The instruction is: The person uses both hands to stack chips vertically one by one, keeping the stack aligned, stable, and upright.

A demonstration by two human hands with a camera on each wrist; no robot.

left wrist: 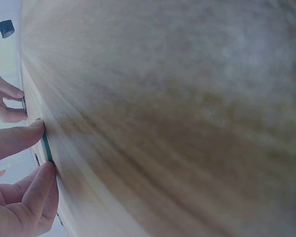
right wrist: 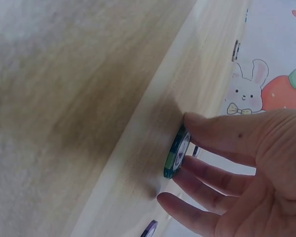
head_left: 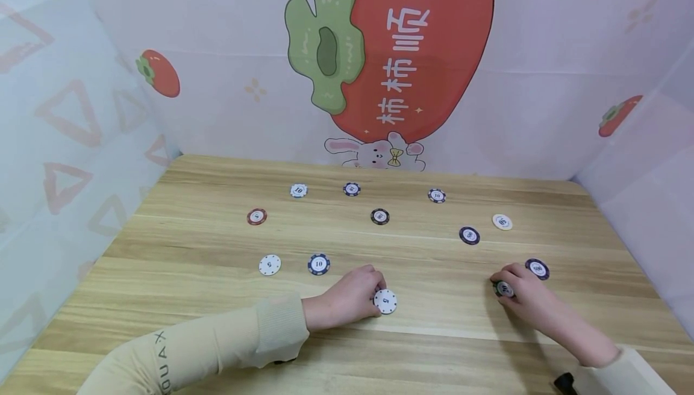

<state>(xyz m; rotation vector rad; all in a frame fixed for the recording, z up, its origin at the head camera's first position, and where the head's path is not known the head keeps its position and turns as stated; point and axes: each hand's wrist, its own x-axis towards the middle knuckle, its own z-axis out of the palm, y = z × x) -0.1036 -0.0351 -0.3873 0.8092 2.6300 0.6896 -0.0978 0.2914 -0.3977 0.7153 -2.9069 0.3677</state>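
Observation:
My left hand (head_left: 349, 297) pinches a white poker chip (head_left: 385, 302) marked 5 between thumb and fingers, at the front middle of the wooden table. From the left wrist view, only that chip's thin edge shows, greenish, at the fingertips. Over on the right, my right hand (head_left: 527, 297) pinches a green poker chip (right wrist: 178, 152); in the right wrist view it is tilted, with one side close to the tabletop. The fingers partly cover the green chip in the head view. A dark purple chip (head_left: 537, 269) lies just beyond the right hand.
Several chips lie spread flat on the table (head_left: 179, 250). A blue chip (head_left: 318, 264) and a white chip (head_left: 270, 265) are left of the left hand; a black chip (head_left: 380, 217) is farther back. Printed cloth walls (head_left: 228, 124) stand behind and at both sides.

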